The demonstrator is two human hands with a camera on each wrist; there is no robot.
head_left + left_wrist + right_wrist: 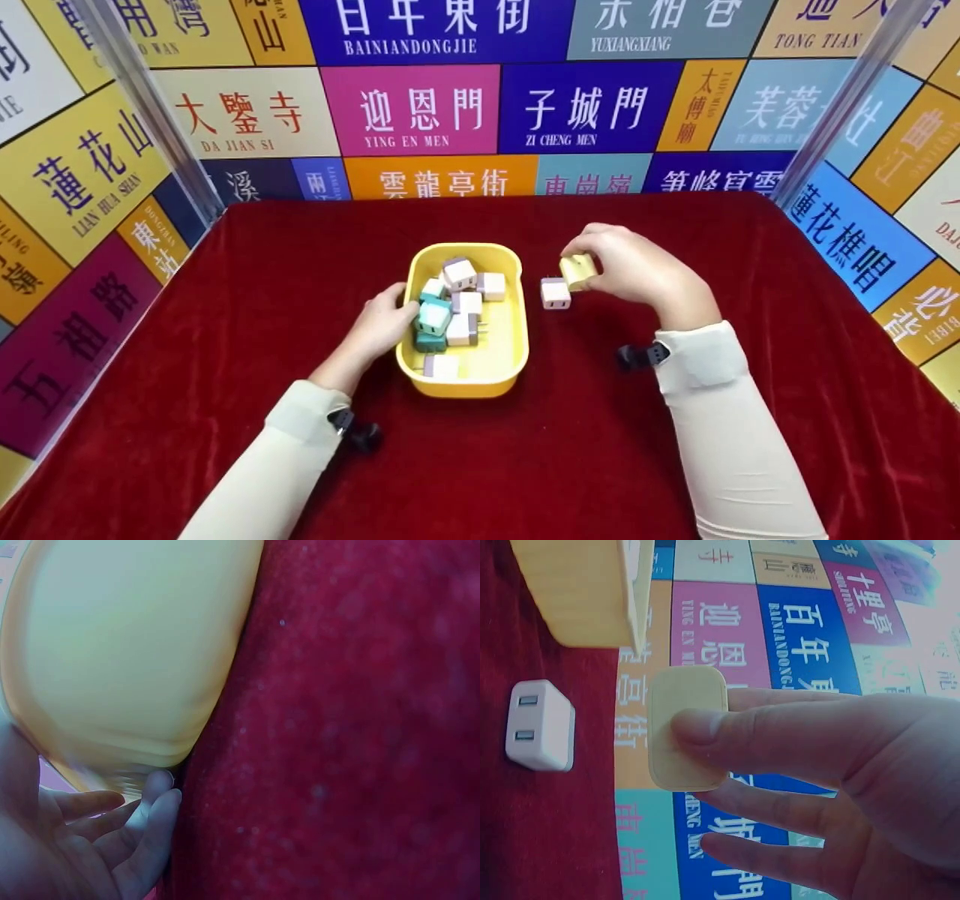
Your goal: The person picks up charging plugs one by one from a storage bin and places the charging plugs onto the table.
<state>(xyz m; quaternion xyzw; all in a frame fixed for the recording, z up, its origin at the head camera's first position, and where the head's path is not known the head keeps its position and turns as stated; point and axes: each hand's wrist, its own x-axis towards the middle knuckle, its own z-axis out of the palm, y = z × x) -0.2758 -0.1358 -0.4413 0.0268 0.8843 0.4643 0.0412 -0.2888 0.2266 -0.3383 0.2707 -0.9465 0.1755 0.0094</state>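
Note:
My right hand (626,266) pinches a yellow charger (577,271) between thumb and fingers, above the cloth. In the right wrist view the thumb presses on the flat face of this yellow charger (688,727). Just below it, a white two-port USB charger (556,294) lies on the cloth, right of a yellow tub (487,386). My left hand (384,319) grips the tub's left side, its thumb over the rim. In the left wrist view the fingers (154,840) lie against the tub's outer wall (135,652). White-and-grey chargers (460,272) and green chargers (433,319) are piled inside.
A dark red cloth (465,465) covers the table, with several creases at the right. Behind stands a wall of colourful place-name panels (418,109). Clear upright posts (161,112) rise at the table's back corners. Small black wrist cameras (364,435) hang from both cuffs.

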